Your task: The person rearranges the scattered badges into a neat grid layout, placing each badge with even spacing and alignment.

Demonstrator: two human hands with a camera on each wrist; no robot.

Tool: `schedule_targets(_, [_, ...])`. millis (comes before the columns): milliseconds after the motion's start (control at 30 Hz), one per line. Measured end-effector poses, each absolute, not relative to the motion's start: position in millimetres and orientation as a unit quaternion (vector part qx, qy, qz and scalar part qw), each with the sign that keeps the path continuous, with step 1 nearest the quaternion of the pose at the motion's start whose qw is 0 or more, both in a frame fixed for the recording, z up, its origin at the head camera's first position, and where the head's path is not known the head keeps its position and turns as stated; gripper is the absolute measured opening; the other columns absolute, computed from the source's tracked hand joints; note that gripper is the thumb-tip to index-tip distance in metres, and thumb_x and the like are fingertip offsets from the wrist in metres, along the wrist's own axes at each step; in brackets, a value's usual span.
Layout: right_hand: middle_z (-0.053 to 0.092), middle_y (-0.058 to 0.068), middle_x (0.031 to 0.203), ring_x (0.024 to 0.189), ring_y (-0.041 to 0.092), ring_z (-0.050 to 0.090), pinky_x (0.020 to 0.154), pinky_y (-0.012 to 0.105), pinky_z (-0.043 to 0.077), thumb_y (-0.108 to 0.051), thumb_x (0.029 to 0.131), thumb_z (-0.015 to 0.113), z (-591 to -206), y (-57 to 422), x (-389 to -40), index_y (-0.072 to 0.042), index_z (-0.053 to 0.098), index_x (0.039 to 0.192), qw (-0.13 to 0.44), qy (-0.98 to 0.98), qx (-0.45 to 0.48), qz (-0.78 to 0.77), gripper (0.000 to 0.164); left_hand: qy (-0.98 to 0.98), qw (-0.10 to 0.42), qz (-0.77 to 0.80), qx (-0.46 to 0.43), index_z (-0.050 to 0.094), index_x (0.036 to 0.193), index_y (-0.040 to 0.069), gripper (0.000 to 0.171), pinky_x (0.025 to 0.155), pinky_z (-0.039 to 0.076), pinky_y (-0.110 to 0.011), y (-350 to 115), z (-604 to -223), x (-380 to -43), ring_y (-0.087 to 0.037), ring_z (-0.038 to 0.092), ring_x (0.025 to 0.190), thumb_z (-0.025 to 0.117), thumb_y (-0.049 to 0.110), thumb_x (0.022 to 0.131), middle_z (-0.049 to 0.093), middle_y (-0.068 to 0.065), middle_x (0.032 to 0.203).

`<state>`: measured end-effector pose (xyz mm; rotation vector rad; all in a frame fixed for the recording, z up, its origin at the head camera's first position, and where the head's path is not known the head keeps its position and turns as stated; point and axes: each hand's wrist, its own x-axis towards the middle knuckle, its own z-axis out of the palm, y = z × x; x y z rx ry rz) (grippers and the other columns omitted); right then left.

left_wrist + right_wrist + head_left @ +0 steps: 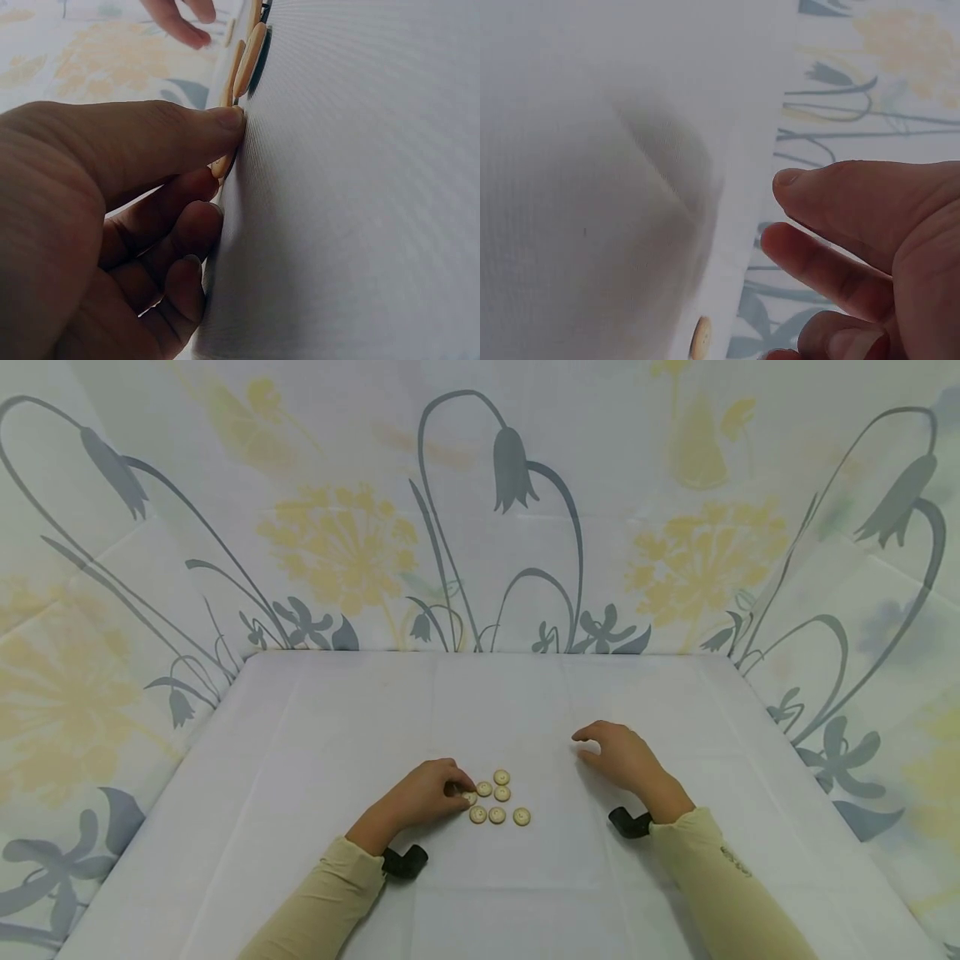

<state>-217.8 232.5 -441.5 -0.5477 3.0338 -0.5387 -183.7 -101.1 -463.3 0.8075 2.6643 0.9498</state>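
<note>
Several round cream-coloured buttons lie in a small cluster on the white cloth, the nearest row including a button (497, 815) in its middle. My left hand (429, 795) pinches one button (469, 797) at the cluster's left side, between thumb and index finger. In the left wrist view that button (220, 166) shows below the thumb, close against the cloth, and another button (250, 60) lies just beyond. To the right of the cluster my right hand (621, 758) is held over the cloth, fingers loosely bent with nothing between them. One button (701, 337) appears at the bottom of the right wrist view.
A white cloth (360, 710) with fold lines covers the table. Flower-printed fabric (480, 552) stands along the back and both sides. Black wrist cameras (405, 862) sit at both sleeve cuffs, low over the table.
</note>
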Motion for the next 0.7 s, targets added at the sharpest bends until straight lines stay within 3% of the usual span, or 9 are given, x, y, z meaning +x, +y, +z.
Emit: schedule_targets(700, [0.07,0.004,0.113,0.11,0.027,0.063,0.092,0.044,0.05,-0.022,0.089,0.068,-444.9,209.4,-192.6,-0.012,0.071,0.113,0.03,0.958,-0.206,-0.195,0.026,0.9,0.109,0.326,0.266,0.074,0.103,0.011,0.017,0.07,0.045,-0.024,-100.1,-462.8,-183.7,-0.007,0.052,0.077,0.072,0.017,0.087,0.058,0.006,0.084])
